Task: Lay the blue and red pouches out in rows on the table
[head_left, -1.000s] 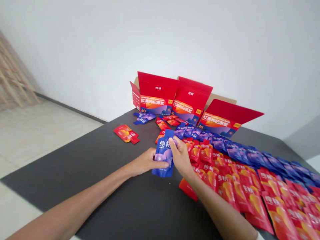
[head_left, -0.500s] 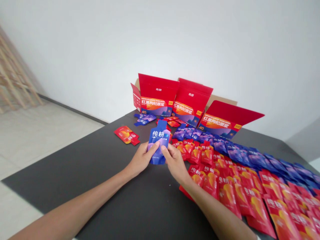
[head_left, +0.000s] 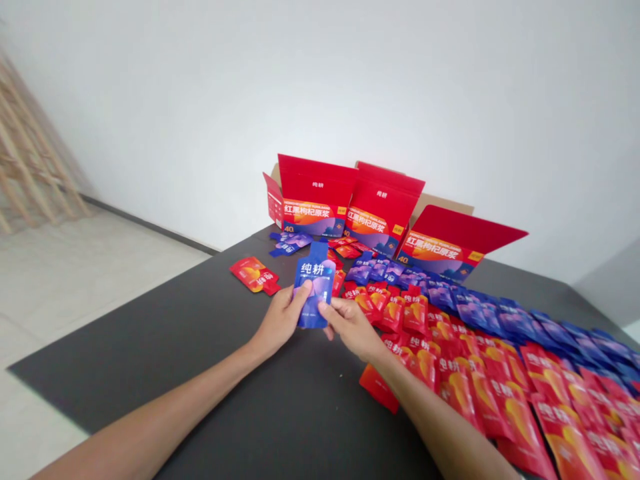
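Head view: the blue pouch [head_left: 315, 270] is at the centre of the frame, upright with its narrow neck at the top, and it appears to be held above the black desk [head_left: 200, 393]. Your left grip [head_left: 293, 307] is clamped on its left side, thumb across the printed front; your right grip [head_left: 333, 319] is closed on the lower right corner, thumb on the front. How hard either one presses, the view does not show.

Squeezing looks like the first risk: both thumbs bear on the lower half, so too firm a pinch could crease the front or strain a seam. Slipping is the second: the right grip has little more than the corner, so if the left one loosens first, the pouch could swing or drop.

Your right forearm [head_left: 430, 413] is another likely cause of trouble. It passes across the red pouches [head_left: 505, 400] at lower right, and lowering it could drag them out of their rows. The blue row [head_left: 470, 303] beyond lies close against them, so one shove might mix the colours.

Reaching carelessly with your left could nudge the loose red pouch [head_left: 254, 275] left of centre. The three open boxes [head_left: 384, 210] at upper centre have raised flaps; bumping one might bend it.
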A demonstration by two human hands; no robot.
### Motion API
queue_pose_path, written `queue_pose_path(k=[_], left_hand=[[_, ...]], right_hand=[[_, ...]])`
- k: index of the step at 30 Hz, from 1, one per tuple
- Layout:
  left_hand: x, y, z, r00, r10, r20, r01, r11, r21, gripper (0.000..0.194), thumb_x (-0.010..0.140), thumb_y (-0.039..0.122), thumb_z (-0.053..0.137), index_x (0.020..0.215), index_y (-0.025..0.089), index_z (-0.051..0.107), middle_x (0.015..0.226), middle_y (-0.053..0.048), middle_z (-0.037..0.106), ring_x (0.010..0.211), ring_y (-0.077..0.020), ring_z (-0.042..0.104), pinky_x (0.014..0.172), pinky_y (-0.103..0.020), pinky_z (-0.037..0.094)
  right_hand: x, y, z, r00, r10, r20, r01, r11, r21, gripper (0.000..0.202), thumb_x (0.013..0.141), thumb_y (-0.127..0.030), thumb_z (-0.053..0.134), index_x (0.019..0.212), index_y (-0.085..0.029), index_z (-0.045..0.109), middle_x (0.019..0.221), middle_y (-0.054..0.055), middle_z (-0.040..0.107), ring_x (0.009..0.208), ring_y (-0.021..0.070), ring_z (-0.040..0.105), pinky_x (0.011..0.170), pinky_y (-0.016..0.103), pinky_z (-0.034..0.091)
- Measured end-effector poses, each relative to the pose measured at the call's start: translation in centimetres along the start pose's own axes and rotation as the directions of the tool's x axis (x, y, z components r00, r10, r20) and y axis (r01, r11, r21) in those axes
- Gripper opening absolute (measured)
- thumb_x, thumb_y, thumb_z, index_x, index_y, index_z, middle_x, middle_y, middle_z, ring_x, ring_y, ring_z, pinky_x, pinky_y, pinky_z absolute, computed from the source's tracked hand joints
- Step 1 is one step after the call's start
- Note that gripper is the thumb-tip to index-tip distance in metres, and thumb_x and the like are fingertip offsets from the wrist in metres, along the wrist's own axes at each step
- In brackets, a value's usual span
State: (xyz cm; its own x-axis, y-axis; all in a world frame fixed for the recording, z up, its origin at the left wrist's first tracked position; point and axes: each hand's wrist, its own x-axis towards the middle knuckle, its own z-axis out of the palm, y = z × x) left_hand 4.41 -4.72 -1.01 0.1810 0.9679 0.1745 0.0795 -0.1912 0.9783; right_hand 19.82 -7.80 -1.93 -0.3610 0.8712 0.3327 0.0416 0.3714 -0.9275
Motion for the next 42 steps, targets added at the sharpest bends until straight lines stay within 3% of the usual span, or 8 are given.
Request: queue_pose_path(k=[3,9,14,19,26,31,37,42], left_hand=[[0.1,-0.1,0.2,0.999,-0.028,0.04,0.027,0.999,0.033,0.045,0.082,0.057,0.046,0.063,0.017,0.051,0.045,0.006,0.049,0.039,-0.0079,0.045,0.039,-0.017,0.033],[0.0,-0.5,0.4,0.969,0.046,0.241,-0.067,0.995,0.08,0.046,0.087,0.053,0.038,0.062,0.017,0.051,0.05,0.005,0.051,0.042,-0.0067,0.046,0.045,-0.016,0.036],[-0.1,-0.7,0.3,0.987,0.092,0.131,-0.109,0.985,0.132,0.044,0.085,0.053,0.042,0.058,0.018,0.046,0.05,0.006,0.042,0.047,-0.0069,0.038,0.044,-0.017,0.028],[-0.2,-0.5,0.4,0.989,0.064,0.135,-0.063,0.998,-0.011,0.042,0.086,0.052,0.04,0.06,0.019,0.039,0.049,0.009,0.031,0.043,-0.0047,0.029,0.042,-0.016,0.022],[-0.5,-0.4,0.4,0.926,0.086,0.368,-0.111,0.993,0.047,0.044,0.088,0.05,0.04,0.059,0.017,0.044,0.046,0.007,0.043,0.044,-0.0058,0.04,0.049,-0.016,0.032],[-0.6,0.1,0.3,0.884,0.064,0.463,-0.122,0.988,0.096,0.048,0.088,0.05,0.038,0.054,0.018,0.046,0.044,0.005,0.047,0.043,-0.007,0.043,0.051,-0.017,0.034],[0.1,0.8,0.0,0.96,0.131,0.247,-0.14,0.99,0.017,0.038,0.088,0.047,0.043,0.071,0.017,0.059,0.064,0.002,0.061,0.064,-0.0118,0.054,0.062,-0.018,0.042],[0.0,0.1,0.0,0.989,0.091,0.118,-0.094,0.995,0.024,0.038,0.085,0.049,0.047,0.068,0.016,0.057,0.061,0.004,0.057,0.058,-0.0094,0.048,0.054,-0.017,0.036]], right_hand=[[0.0,0.1,0.1,0.991,-0.057,-0.12,0.048,0.995,-0.083,0.053,0.098,-0.053,0.037,0.062,-0.015,0.039,0.055,-0.002,0.04,0.05,0.009,0.037,0.05,0.019,0.029],[0.4,0.6,-0.2,0.936,-0.059,-0.347,0.034,0.996,-0.079,0.048,0.095,-0.056,0.04,0.069,-0.016,0.04,0.06,-0.003,0.037,0.051,0.0094,0.035,0.047,0.019,0.027],[0.2,0.6,0.1,0.961,-0.018,-0.277,-0.006,0.996,-0.087,0.055,0.097,-0.058,0.036,0.062,-0.015,0.039,0.055,-0.001,0.04,0.049,0.0094,0.037,0.047,0.019,0.028],[0.1,0.7,1.1,0.956,0.051,-0.29,-0.031,0.997,0.074,0.053,0.092,-0.063,0.044,0.068,-0.015,0.042,0.058,-0.002,0.038,0.051,0.0089,0.035,0.047,0.017,0.031],[0.7,0.8,-0.3,0.914,-0.041,-0.404,0.054,0.998,0.019,0.048,0.091,-0.06,0.045,0.073,-0.016,0.045,0.068,0.0,0.043,0.06,0.0112,0.041,0.052,0.018,0.036],[0.6,1.0,-1.2,0.89,-0.037,-0.455,0.02,0.999,-0.041,0.053,0.093,-0.061,0.039,0.065,-0.016,0.037,0.06,-0.001,0.034,0.052,0.0103,0.032,0.046,0.02,0.027],[0.0,0.5,0.3,0.937,-0.063,-0.343,0.054,0.998,-0.037,0.05,0.096,-0.054,0.038,0.065,-0.016,0.037,0.062,0.0,0.037,0.053,0.0102,0.034,0.047,0.019,0.028],[0.2,0.3,1.1,0.947,-0.092,-0.307,0.093,0.996,-0.01,0.041,0.096,-0.047,0.045,0.071,-0.015,0.043,0.066,-0.001,0.041,0.058,0.0105,0.04,0.052,0.018,0.034]])
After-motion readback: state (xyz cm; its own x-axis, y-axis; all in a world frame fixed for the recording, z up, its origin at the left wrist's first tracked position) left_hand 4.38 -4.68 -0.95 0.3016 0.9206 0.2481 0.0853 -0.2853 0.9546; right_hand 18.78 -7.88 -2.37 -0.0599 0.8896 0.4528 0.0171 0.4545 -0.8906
